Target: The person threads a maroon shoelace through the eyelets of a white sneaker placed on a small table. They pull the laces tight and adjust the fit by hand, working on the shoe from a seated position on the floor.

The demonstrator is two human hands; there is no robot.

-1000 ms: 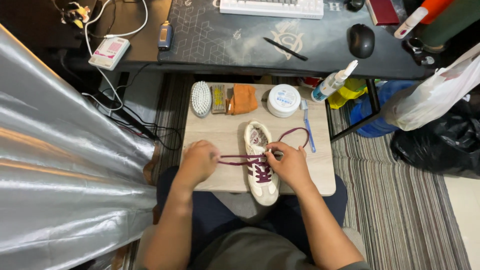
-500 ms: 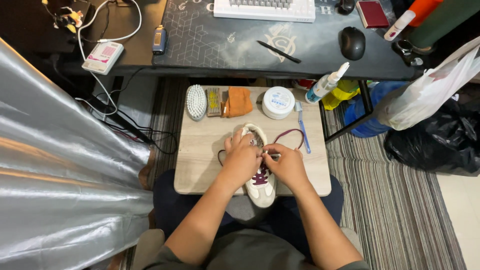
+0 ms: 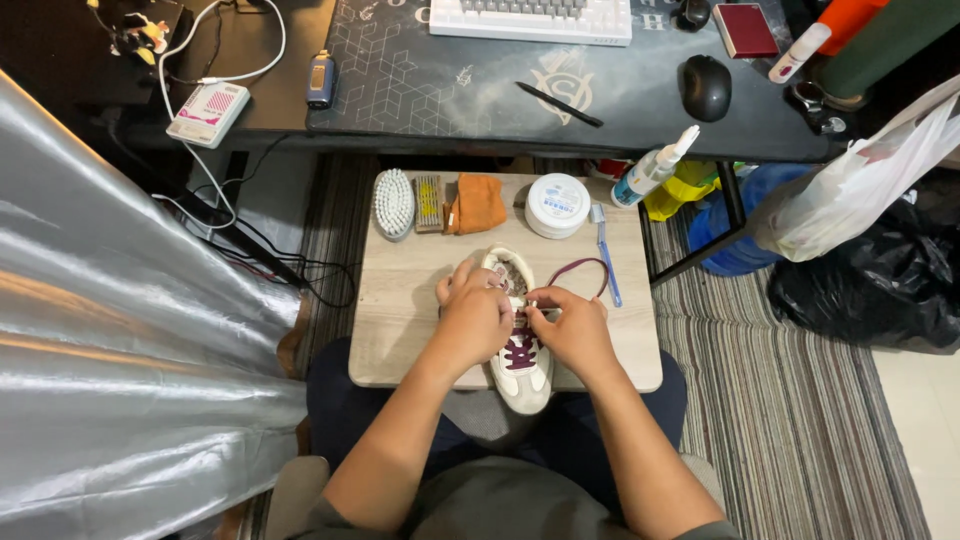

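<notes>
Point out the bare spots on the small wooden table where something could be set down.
Bare wood lies left of the left hand, below the white brush. A narrower strip runs right of the right hand, under the blue toothbrush. The back edge is crowded by the brush, orange cloth and round white tub; the shoe fills the middle.

Both hands [image 3: 525, 320] close together — (fingers pinching)

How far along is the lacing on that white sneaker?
The lower eyelets of the white sneaker already carry crossed maroon lace. In hand: the left hand steadies the shoe while the right hand pinches the lace near the middle eyelets. Left: the upper eyelets look unlaced, and a loose loop of lace lies on the small table.
</notes>
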